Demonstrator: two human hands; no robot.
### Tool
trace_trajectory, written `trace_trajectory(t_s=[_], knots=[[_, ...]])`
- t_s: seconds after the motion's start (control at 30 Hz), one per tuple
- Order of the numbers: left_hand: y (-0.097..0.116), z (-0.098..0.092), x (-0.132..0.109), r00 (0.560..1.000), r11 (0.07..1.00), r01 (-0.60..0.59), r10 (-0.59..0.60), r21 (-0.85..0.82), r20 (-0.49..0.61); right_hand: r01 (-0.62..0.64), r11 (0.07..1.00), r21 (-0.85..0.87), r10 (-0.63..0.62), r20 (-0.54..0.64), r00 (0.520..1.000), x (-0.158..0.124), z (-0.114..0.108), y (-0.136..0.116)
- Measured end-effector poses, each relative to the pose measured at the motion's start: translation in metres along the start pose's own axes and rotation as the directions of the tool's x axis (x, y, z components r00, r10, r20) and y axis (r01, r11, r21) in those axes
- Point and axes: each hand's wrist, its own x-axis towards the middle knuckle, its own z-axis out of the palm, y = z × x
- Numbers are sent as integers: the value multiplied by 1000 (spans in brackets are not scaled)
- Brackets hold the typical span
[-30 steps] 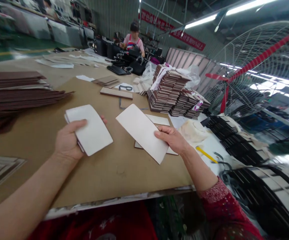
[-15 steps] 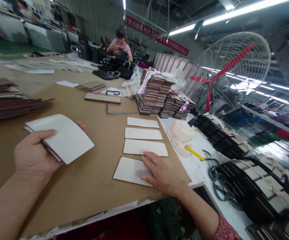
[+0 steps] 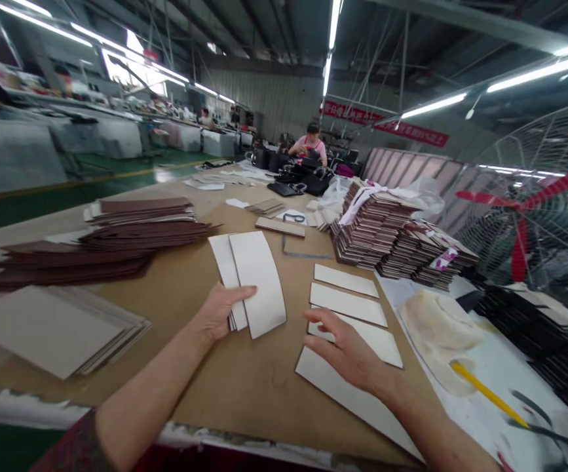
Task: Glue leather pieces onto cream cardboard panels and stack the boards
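Observation:
My left hand (image 3: 215, 313) grips a few thin white-faced panels (image 3: 260, 278), thumb on top. They are fanned apart, the top one shifted to the right. My right hand (image 3: 345, 351) hovers over a row of similar panels, thumb and fingers apart, with nothing in it. Beneath it lies the nearest panel (image 3: 333, 388), partly hidden by the hand and forearm. Beyond are another panel (image 3: 379, 342), partly covered by my fingers, then a third panel (image 3: 347, 303) and the farthest one (image 3: 345, 280), all flat on the brown tabletop (image 3: 244, 387).
Brown sheets (image 3: 136, 239) and beige sheets (image 3: 52, 328) are piled at left. Tall panel stacks (image 3: 372, 226) stand at back right. A yellow-handled tool (image 3: 490, 395) lies on white paper at right, near a large fan (image 3: 522, 206). Across the table sits a person (image 3: 310, 151).
The view has swung left. My left hand has come closer to the right hand, and its panels have spread apart. My right hand has lifted off the nearest panel.

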Motion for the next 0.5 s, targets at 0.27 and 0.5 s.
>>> trace_trajectory(t_s=[0.27,0.5], knots=[[-3,-22,-22,999,992,-19,24,124,-40,-70,812,580,123,-53,991,108,52,-13],[10,-49,-46,974,989,-133,118,-65,-195,20,929,371,15,-91,996,203,9,-4]])
